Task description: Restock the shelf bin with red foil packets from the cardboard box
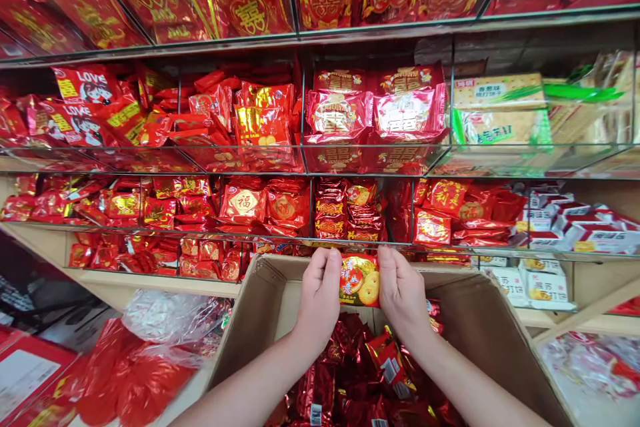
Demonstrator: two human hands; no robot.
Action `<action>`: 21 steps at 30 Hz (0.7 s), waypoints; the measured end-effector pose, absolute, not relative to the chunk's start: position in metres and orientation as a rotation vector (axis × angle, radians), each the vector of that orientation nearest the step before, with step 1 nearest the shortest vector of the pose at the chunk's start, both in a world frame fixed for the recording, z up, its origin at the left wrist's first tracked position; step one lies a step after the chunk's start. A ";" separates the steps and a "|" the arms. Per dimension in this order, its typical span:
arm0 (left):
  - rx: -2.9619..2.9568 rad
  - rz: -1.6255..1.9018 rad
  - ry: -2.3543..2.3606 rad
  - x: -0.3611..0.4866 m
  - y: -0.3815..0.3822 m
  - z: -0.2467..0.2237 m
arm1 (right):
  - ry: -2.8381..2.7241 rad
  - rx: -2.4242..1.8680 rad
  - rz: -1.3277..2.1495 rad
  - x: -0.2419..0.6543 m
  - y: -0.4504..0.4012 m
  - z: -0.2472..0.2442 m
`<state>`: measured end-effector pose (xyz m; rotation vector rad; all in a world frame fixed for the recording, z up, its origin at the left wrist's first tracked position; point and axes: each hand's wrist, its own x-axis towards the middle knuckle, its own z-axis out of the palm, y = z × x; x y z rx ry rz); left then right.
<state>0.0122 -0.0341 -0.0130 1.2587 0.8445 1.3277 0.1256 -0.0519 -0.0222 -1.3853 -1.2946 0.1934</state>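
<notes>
Both hands at lower center of frame, above an open cardboard box (493, 330). Left hand (317, 300) has fingers clamped on the left end of a small yellow-and-red biscuit packet (361, 280); right hand (404, 290) has fingers clamped on its right end. Packet held roughly level between them, slightly right of frame center and below the middle, printed biscuits toward the camera. Box holds a loose heap of dark red wrapped packets (317, 387), bottom center. Shelf unit (175, 285) behind, divided into compartments: red bags with gold characters (250, 3) along the top, shiny pink-red packs (337, 113) near center, cream-and-green cracker packs (500, 103) at right, white packs (600, 233) farther down the right side. Lower left: red plastic bag (150, 377), clear plastic bag (165, 313) touching it, red carton with white label (25, 380) at the edge.
</notes>
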 end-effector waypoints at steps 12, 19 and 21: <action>1.387 1.330 0.904 0.003 -0.028 -0.015 | -1.367 -1.299 0.482 0.129 -0.070 -0.013; 2.141 1.153 0.939 -0.012 -0.015 0.020 | -1.838 -1.226 0.377 0.162 -0.090 0.008; 2.484 1.035 1.026 -0.020 0.002 0.027 | -1.836 -1.385 0.162 0.176 -0.082 0.015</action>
